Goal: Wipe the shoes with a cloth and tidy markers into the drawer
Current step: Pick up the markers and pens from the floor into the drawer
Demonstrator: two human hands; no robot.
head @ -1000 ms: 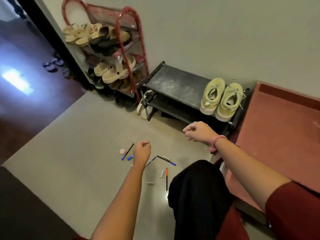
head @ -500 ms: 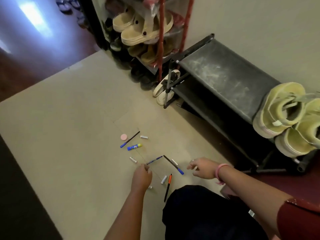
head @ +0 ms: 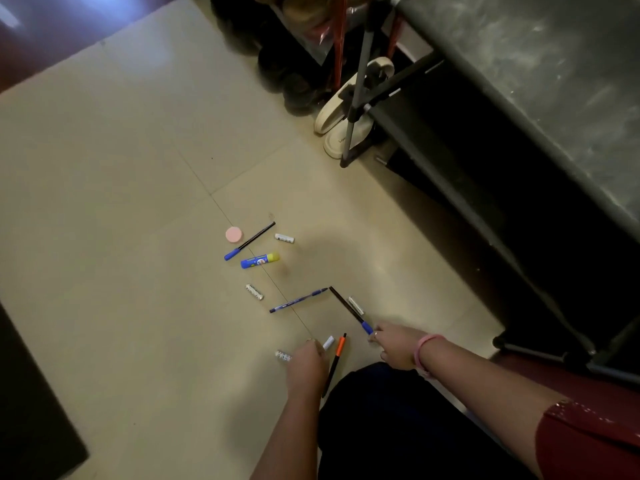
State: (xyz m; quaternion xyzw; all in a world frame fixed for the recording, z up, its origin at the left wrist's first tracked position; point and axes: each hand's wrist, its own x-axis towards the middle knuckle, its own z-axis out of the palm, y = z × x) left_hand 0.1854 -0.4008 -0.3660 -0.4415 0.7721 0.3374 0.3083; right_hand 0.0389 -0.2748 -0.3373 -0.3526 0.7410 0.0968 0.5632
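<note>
Several markers and pens lie scattered on the beige tile floor (head: 121, 202). My right hand (head: 394, 344), with a pink wristband, has its fingertips pinched on the blue cap of a black marker (head: 348, 308) that still rests on the floor. My left hand (head: 306, 362) hovers fingers-down over a small white marker (head: 328, 342) and beside an orange-capped black pen (head: 335, 358); what its fingers hold is hidden. Farther out lie a blue pen (head: 298, 301), a blue and yellow glue stick (head: 259, 260), another blue-capped black pen (head: 249, 241) and a pink round disc (head: 234, 234). White shoes (head: 337, 112) sit under the rack.
A low black shoe rack (head: 519, 98) fills the right side, its leg (head: 356, 98) standing by the white shoes. A red-framed rack (head: 339, 39) with dark shoes is at the top. A dark mat (head: 34, 410) lies bottom left. My knee in black trousers (head: 398, 427) is below my hands.
The view has tilted down and closer to the floor. Both hands dropped to the markers; my right hand has reached the blue cap of the black marker, my left the small white marker.
</note>
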